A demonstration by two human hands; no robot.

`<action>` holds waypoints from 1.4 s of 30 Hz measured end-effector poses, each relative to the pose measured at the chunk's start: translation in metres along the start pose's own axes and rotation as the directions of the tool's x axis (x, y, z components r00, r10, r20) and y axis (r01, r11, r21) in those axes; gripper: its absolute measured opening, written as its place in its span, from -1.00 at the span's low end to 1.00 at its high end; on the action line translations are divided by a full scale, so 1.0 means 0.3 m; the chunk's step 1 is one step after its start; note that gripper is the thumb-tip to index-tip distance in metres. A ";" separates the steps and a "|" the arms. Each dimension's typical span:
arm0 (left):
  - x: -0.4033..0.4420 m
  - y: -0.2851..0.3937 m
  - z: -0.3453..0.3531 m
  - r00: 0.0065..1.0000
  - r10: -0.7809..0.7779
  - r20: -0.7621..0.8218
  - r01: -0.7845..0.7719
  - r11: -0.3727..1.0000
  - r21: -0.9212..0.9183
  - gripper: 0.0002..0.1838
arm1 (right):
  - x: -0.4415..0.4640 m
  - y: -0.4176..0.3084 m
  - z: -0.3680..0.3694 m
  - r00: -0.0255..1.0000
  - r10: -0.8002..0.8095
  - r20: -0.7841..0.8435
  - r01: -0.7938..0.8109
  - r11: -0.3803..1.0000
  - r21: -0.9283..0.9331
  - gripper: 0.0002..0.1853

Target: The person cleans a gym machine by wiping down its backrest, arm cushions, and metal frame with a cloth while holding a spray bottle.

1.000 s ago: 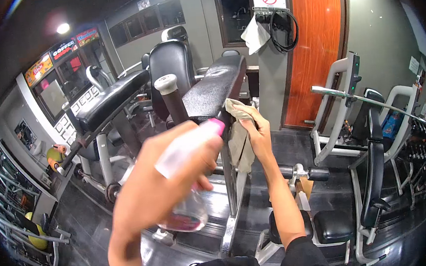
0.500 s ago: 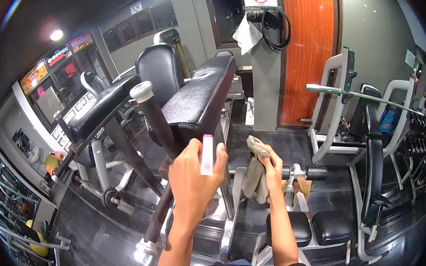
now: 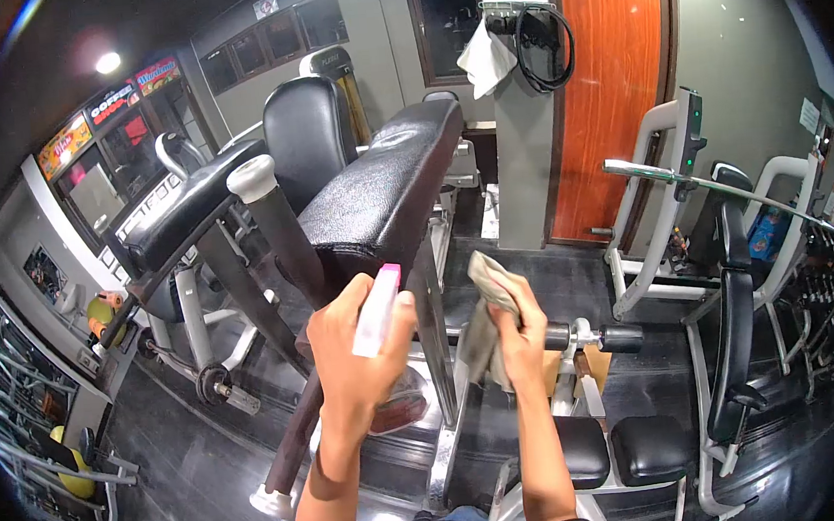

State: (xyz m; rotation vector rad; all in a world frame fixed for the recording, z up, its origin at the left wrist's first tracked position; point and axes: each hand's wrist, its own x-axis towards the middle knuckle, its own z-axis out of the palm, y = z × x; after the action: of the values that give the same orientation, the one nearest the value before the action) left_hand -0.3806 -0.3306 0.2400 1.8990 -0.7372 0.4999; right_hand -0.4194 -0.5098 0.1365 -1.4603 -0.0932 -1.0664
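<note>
My left hand [image 3: 357,348] is closed round a spray bottle [image 3: 378,312] with a white and pink spray head. Part of its clear, reddish body shows under the hand; the fingers at the trigger are mostly hidden. The head points at the near end of a long black padded bench [image 3: 382,185], just beyond it. A bunched grey-beige cloth [image 3: 485,338] hangs from my right hand [image 3: 520,326], gripped between thumb and fingers. That hand is to the right of the bench and apart from it. A dark bar with a white end cap [image 3: 252,178] rises left of the bench.
A second padded bench [image 3: 188,215] stands at left, by a black backrest [image 3: 307,127]. Low black seat pads [image 3: 652,446] sit at lower right. A barbell [image 3: 665,174] rests on a rack at right. A brown door [image 3: 610,98] and a hanging white cloth [image 3: 488,62] are behind.
My left hand has shifted left and the spray bottle's head leans more to the right. My right hand and the cloth have moved slightly left.
</note>
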 end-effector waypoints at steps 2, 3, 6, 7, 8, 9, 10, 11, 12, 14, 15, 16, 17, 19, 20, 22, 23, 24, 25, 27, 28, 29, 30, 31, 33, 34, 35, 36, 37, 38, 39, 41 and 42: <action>0.000 0.005 -0.003 0.998 -0.067 0.007 0.067 0.973 -0.220 -0.65 | 0.070 -0.032 0.096 0.993 -0.116 0.013 0.117 0.993 -0.028 -0.54; -0.002 0.006 -0.006 0.991 -0.131 0.030 0.131 0.893 -0.430 -0.63 | 0.102 -0.038 0.143 0.986 -0.167 0.025 0.168 0.985 -0.048 -0.52; -0.013 -0.008 -0.013 0.994 -0.081 0.069 0.102 0.913 -0.396 -0.56 | 0.143 -0.032 0.263 0.949 -0.314 0.036 0.315 0.932 -0.179 -0.50; -0.012 -0.007 -0.012 0.995 -0.069 0.073 0.094 0.902 -0.422 -0.54 | 0.133 -0.050 0.277 0.944 -0.330 0.014 0.328 0.929 -0.174 -0.49; -0.017 -0.016 -0.019 0.995 -0.045 0.090 0.078 0.912 -0.402 -0.47 | 0.109 -0.037 0.278 0.927 -0.373 0.032 0.373 0.913 -0.162 -0.50; -0.020 -0.016 -0.024 0.995 -0.048 0.089 0.080 0.914 -0.398 -0.47 | 0.076 -0.020 0.278 0.908 -0.415 0.051 0.418 0.896 -0.147 -0.50; -0.024 -0.014 -0.030 0.993 -0.048 0.110 0.087 0.916 -0.392 -0.46 | 0.043 -0.001 0.279 0.900 -0.434 0.047 0.436 0.887 -0.154 -0.53; -0.025 -0.014 -0.033 0.991 -0.047 0.128 0.094 0.918 -0.386 -0.44 | 0.026 0.042 0.285 0.892 -0.452 0.016 0.451 0.885 -0.118 -0.56; -0.026 -0.017 -0.032 0.993 -0.038 0.116 0.077 0.933 -0.353 -0.44 | 0.026 0.078 0.284 0.882 -0.471 0.007 0.467 0.874 -0.132 -0.57; -0.030 -0.022 -0.038 0.992 -0.051 0.117 0.088 0.940 -0.331 -0.44 | 0.048 0.108 0.276 0.892 -0.452 -0.022 0.444 0.883 -0.151 -0.57; -0.030 -0.023 -0.040 0.991 -0.057 0.122 0.093 0.945 -0.314 -0.45 | 0.078 0.112 0.275 0.909 -0.414 -0.042 0.403 0.902 -0.153 -0.57; -0.029 -0.021 -0.039 0.993 -0.044 0.106 0.075 0.947 -0.311 -0.44 | 0.112 0.115 0.273 0.924 -0.380 -0.046 0.376 0.923 -0.078 -0.53; -0.031 -0.018 -0.036 0.993 -0.049 0.103 0.079 0.948 -0.307 -0.44 | 0.148 0.112 0.275 0.922 -0.383 -0.049 0.378 0.922 -0.086 -0.50; -0.035 -0.015 -0.036 0.995 -0.067 0.075 0.088 0.942 -0.325 -0.42 | 0.195 0.071 0.282 0.938 -0.342 -0.059 0.332 0.934 -0.132 -0.52; -0.037 -0.023 -0.038 0.994 -0.065 0.084 0.088 0.946 -0.312 -0.38 | 0.198 0.051 0.289 0.940 -0.337 -0.060 0.327 0.937 -0.125 -0.52; -0.042 -0.024 -0.031 0.995 -0.075 0.065 0.093 0.937 -0.336 -0.37 | 0.181 0.026 0.305 0.942 -0.328 -0.074 0.318 0.941 -0.118 -0.53; -0.044 -0.023 -0.030 0.996 -0.077 0.043 0.087 0.925 -0.371 -0.36 | 0.158 0.031 0.303 0.945 -0.320 -0.076 0.310 0.943 -0.119 -0.53; -0.040 -0.026 -0.038 0.996 -0.044 0.073 0.067 0.936 -0.345 -0.37 | 0.131 0.043 0.295 0.915 -0.400 -0.043 0.392 0.911 -0.131 -0.52; -0.038 -0.024 -0.036 0.997 -0.037 0.072 0.060 0.934 -0.351 -0.37 | 0.107 0.058 0.289 0.876 -0.482 -0.009 0.476 0.868 -0.142 -0.52; -0.044 -0.023 -0.033 0.997 -0.030 0.070 0.052 0.935 -0.350 -0.39 | 0.061 0.115 0.289 0.875 -0.484 -0.009 0.479 0.869 -0.122 -0.54; -0.048 -0.042 -0.037 0.996 0.004 0.085 0.026 0.935 -0.355 -0.43 | 0.051 0.160 0.286 0.855 -0.518 -0.020 0.510 0.848 -0.147 -0.54; -0.047 -0.043 -0.036 0.996 0.012 0.088 0.022 0.928 -0.371 -0.43 | 0.047 0.194 0.281 0.834 -0.552 -0.025 0.540 0.824 -0.175 -0.53; -0.047 -0.037 -0.033 0.997 0.010 0.078 0.020 0.927 -0.375 -0.45 | 0.043 0.209 0.276 0.855 -0.518 -0.022 0.501 0.835 -0.228 -0.54; -0.048 -0.033 -0.029 0.997 0.008 0.071 0.020 0.926 -0.377 -0.48 | 0.043 0.243 0.275 0.870 -0.491 -0.036 0.467 0.845 -0.261 -0.53; -0.041 -0.033 -0.016 0.998 0.013 0.053 0.012 0.899 -0.438 -0.54 | 0.072 0.247 0.287 0.902 -0.423 -0.084 0.393 0.886 -0.247 -0.53; -0.038 -0.035 -0.017 0.998 0.025 0.063 0.003 0.911 -0.412 -0.55 | 0.085 0.227 0.291 0.918 -0.382 -0.104 0.347 0.904 -0.250 -0.54; -0.036 -0.036 -0.017 0.997 0.035 0.073 -0.005 0.924 -0.383 -0.57 | 0.109 0.205 0.294 0.917 -0.388 -0.098 0.353 0.899 -0.260 -0.54; -0.031 -0.034 -0.013 0.996 0.061 0.059 -0.031 0.912 -0.410 -0.62 | 0.142 0.172 0.300 0.935 -0.325 -0.141 0.286 0.928 -0.238 -0.55; -0.029 -0.028 -0.015 0.997 0.060 0.057 -0.030 0.908 -0.418 -0.62 | 0.168 0.146 0.305 0.949 -0.257 -0.183 0.217 0.953 -0.212 -0.57; -0.026 -0.020 -0.020 0.995 0.055 0.079 -0.018 0.911 -0.412 -0.64 | 0.188 0.130 0.307 0.945 -0.268 -0.187 0.237 0.956 -0.171 -0.58; -0.023 -0.019 -0.022 0.994 0.052 0.099 -0.008 0.914 -0.405 -0.66 | 0.202 0.116 0.306 0.941 -0.280 -0.190 0.260 0.957 -0.127 -0.59; -0.022 -0.028 -0.017 0.993 0.083 0.086 -0.039 0.905 -0.423 -0.70 | 0.194 0.097 0.303 0.940 -0.303 -0.156 0.280 0.947 -0.156 -0.58; -0.023 -0.022 -0.016 0.992 0.056 0.115 -0.011 0.931 -0.364 -0.53 | 0.175 0.093 0.300 0.926 -0.356 -0.123 0.332 0.926 -0.181 -0.58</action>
State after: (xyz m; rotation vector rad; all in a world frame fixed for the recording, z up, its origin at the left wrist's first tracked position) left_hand -0.3813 -0.3222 0.2334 1.5807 -0.8792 0.2454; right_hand -0.3239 -0.4698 0.1665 -1.5311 -0.1647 -1.5003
